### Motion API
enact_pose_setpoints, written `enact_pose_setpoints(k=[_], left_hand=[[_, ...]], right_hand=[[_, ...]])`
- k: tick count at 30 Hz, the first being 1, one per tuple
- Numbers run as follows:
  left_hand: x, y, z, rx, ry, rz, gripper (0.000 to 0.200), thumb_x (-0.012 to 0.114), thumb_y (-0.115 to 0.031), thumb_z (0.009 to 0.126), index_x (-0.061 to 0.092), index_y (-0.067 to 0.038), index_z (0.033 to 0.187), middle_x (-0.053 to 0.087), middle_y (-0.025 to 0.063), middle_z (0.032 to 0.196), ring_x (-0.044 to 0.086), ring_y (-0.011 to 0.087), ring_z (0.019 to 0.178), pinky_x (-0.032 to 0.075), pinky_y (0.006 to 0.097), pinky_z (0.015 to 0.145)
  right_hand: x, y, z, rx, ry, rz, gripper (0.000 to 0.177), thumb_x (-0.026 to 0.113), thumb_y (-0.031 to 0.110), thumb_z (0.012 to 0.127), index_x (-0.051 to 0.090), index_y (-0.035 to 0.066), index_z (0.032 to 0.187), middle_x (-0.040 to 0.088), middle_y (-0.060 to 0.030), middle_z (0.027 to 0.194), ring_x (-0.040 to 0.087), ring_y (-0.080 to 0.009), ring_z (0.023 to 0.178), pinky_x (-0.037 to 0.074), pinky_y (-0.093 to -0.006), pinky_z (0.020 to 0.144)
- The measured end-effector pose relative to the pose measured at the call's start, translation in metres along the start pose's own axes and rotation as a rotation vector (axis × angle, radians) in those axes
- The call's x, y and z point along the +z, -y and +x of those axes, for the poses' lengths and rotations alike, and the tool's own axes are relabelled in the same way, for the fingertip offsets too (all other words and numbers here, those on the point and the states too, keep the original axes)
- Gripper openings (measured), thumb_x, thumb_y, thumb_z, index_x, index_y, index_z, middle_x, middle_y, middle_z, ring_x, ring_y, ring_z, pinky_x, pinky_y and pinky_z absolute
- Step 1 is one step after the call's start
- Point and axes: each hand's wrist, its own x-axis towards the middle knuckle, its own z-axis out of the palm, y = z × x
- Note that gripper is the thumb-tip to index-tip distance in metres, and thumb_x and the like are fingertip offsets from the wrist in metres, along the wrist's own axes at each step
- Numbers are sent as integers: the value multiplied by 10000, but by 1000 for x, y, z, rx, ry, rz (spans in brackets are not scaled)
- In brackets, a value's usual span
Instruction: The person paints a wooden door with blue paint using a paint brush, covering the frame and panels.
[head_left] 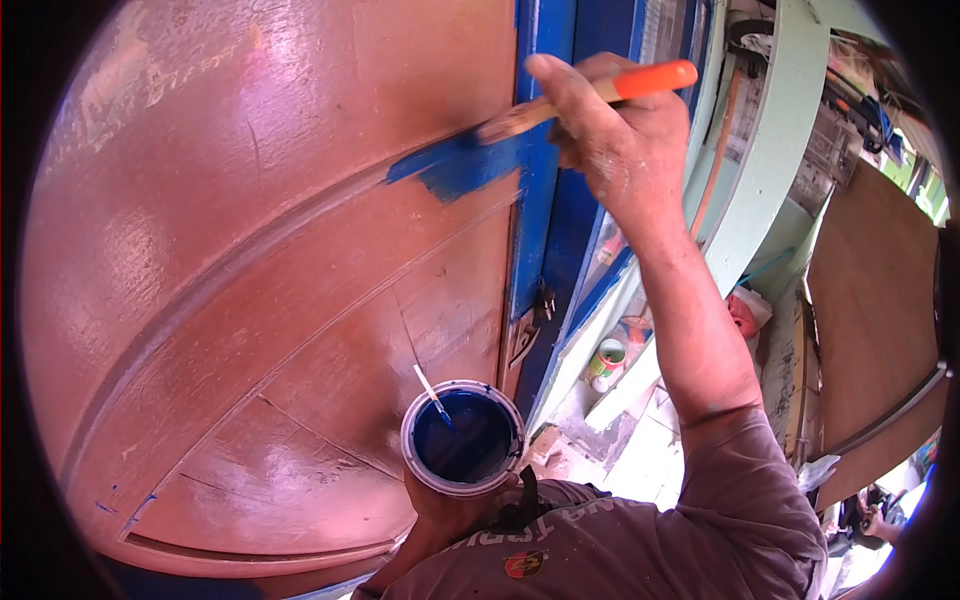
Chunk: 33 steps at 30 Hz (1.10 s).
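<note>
Both hands are taken up: the left hand [428, 497] bears a paint pot [408, 440] from below, how its fingers close being hidden, while the right hand [630, 140] pinches a brush [655, 80] between thumb and fingers. From the left, a large brown door [250, 200] fills the view, its curved groove [250, 238] climbing toward the upper right. Where that groove nears the door's edge lies a wet-looking blue patch [450, 170], ragged on its left side. Below it sits the pot, its mouth facing up and dark blue inside, with a thin white stick [429, 390] leaning in it (what its lower end is like, the paint hides). The brush lies above and to the right of the pot; its long axis slopes from the orange handle end down and left to the bristles, which meet the patch's upper right edge, though blur hides whether they press. So the right hand is the nearer one to the patch, with the left lower down, under the pot. Farther right come the blue frame [540, 220], a small tin [607, 357] and a curved brown board [875, 300]
</note>
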Motion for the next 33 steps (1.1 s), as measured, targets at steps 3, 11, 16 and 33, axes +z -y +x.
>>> enact_pose_setpoints(k=[3, 11, 16, 33], left_hand=[[-9, 6, 1, -37, -2, -24, 856, 561, -672, 927, 368, -132, 1563, 482, 181, 1540, 448, 402, 1430, 538, 618, 967], [2, 7, 10, -115, 218, -416, 906, 606, -726, 889, 368, -188, 1578, 433, 167, 1589, 373, 407, 1483, 514, 623, 959], [8, 2, 9, -123, 251, -452, 903, 637, -706, 887, 370, -188, 1577, 433, 170, 1589, 346, 398, 1499, 505, 619, 973], [12, -3, -14, 33, -48, 695, 893, 707, -675, 854, 430, -171, 1537, 450, 165, 1569, 317, 378, 1513, 528, 567, 943]], right_hand=[[10, 27, -3, 158, 102, 226, 311, 786, 292, 938, 721, 25, 792, 658, -38, 653, 595, -87, 511, 444, -228, 453], [-15, -18, 4, 250, 40, 180, 312, 766, 300, 949, 712, 33, 798, 680, -44, 677, 608, -93, 514, 455, -230, 457], [-45, -54, -15, 87, -63, -19, 334, 762, 311, 951, 725, -13, 877, 699, -68, 712, 618, -79, 577, 484, -227, 521], [-49, -76, -64, -258, -80, -170, 146, 727, 71, 940, 751, -8, 1059, 763, -161, 989, 746, -242, 868, 572, -306, 767]])
